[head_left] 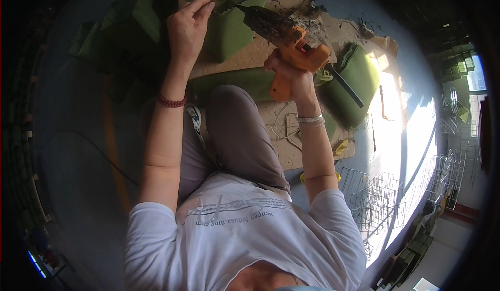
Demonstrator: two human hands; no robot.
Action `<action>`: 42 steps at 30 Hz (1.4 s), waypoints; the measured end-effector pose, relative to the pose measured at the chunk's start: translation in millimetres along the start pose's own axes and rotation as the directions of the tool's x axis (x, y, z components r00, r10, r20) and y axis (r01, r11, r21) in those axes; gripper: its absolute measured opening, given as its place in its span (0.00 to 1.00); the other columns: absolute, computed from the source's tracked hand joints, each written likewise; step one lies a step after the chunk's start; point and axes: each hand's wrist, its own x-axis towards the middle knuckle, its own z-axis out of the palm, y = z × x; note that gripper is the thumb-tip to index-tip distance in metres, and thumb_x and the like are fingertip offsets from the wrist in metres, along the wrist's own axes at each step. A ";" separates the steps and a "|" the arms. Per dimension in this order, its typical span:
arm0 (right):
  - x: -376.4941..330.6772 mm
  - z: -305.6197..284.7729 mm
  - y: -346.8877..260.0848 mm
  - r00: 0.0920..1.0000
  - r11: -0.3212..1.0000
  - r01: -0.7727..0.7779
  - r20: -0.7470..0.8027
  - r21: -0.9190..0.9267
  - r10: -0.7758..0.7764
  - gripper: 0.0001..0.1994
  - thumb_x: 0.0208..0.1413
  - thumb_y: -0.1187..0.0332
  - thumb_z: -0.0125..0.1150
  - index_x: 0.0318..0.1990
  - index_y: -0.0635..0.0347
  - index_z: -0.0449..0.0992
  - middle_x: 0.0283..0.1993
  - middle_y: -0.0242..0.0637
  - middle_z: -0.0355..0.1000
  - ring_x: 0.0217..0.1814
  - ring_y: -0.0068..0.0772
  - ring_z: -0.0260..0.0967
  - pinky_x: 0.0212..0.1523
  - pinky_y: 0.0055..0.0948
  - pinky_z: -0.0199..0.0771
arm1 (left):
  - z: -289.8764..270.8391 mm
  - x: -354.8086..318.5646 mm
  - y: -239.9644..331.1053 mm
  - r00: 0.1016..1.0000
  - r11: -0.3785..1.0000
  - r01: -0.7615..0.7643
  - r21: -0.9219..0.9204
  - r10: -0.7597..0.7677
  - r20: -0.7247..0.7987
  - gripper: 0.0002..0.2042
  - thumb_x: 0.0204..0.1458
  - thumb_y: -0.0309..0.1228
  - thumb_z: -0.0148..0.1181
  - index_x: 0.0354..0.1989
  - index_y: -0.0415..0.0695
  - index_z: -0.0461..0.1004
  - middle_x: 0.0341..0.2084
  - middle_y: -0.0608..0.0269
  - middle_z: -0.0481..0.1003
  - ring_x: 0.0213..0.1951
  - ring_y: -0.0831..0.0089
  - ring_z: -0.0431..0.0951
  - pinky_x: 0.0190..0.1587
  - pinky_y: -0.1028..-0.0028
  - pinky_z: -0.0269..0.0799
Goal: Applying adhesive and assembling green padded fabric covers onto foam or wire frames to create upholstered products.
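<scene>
My right hand (293,72) grips the handle of an orange glue gun (297,54). Dark residue coats the gun's front, and its black tip points up and left toward a green fabric piece (229,35). From behind the gun a straight dark stick (348,89) slants down to the right. My left hand (188,28) is raised at the edge of the green fabric, left of the gun tip. Its thumb and forefinger are pinched close together; what lies between them is too small to make out.
Brown cardboard (271,116) lies under the work. More green fabric (133,17) is heaped at the left; a green roll-like piece (354,82) lies at the right. Beyond my right arm stand wire frames (377,197). A thin cable (99,147) crosses the floor at left.
</scene>
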 end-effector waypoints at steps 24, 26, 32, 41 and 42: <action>5.7 -11.8 1.9 0.997 0.999 -0.003 -0.079 -0.038 0.000 0.15 0.49 0.77 0.57 0.45 0.67 0.68 0.32 0.37 0.69 0.34 0.31 0.69 0.37 0.30 0.68 | -1.9 -4.1 1.0 0.999 0.999 0.037 -0.031 -0.036 0.018 0.07 0.54 0.29 0.60 0.38 0.44 0.79 0.22 0.57 0.76 0.23 0.75 0.75 0.28 0.77 0.68; 4.6 -6.7 -0.2 0.996 1.000 0.001 -0.085 -0.025 -0.003 0.15 0.49 0.77 0.57 0.45 0.67 0.68 0.32 0.37 0.68 0.34 0.31 0.69 0.37 0.30 0.68 | -4.5 -5.1 0.1 0.995 0.996 0.082 -0.019 -0.081 0.051 0.08 0.55 0.30 0.59 0.40 0.43 0.79 0.27 0.61 0.78 0.28 0.79 0.75 0.33 0.80 0.68; -2.9 5.6 -0.4 0.998 1.000 0.019 -0.062 -0.002 -0.019 0.09 0.45 0.77 0.58 0.37 0.64 0.70 0.29 0.33 0.69 0.32 0.25 0.67 0.37 0.26 0.67 | -2.3 -3.9 -0.2 0.999 1.000 0.029 -0.012 -0.029 0.019 0.07 0.54 0.29 0.60 0.38 0.44 0.79 0.21 0.57 0.76 0.23 0.75 0.75 0.28 0.78 0.68; -12.4 18.5 -2.0 0.997 0.997 -0.077 0.018 -0.029 0.078 0.12 0.47 0.75 0.57 0.40 0.65 0.68 0.29 0.35 0.69 0.34 0.28 0.69 0.40 0.27 0.67 | -1.9 -2.7 -0.6 1.000 1.000 0.015 -0.014 -0.015 0.010 0.07 0.54 0.29 0.59 0.38 0.44 0.79 0.21 0.56 0.75 0.22 0.75 0.74 0.27 0.77 0.67; -12.1 18.1 -1.2 0.996 0.996 -0.087 0.016 -0.032 0.088 0.12 0.47 0.74 0.57 0.40 0.64 0.68 0.29 0.35 0.69 0.34 0.29 0.69 0.40 0.28 0.67 | -1.7 -1.9 -1.0 1.000 1.000 0.002 -0.020 -0.002 0.001 0.07 0.54 0.29 0.60 0.38 0.44 0.79 0.21 0.56 0.75 0.22 0.75 0.74 0.28 0.77 0.67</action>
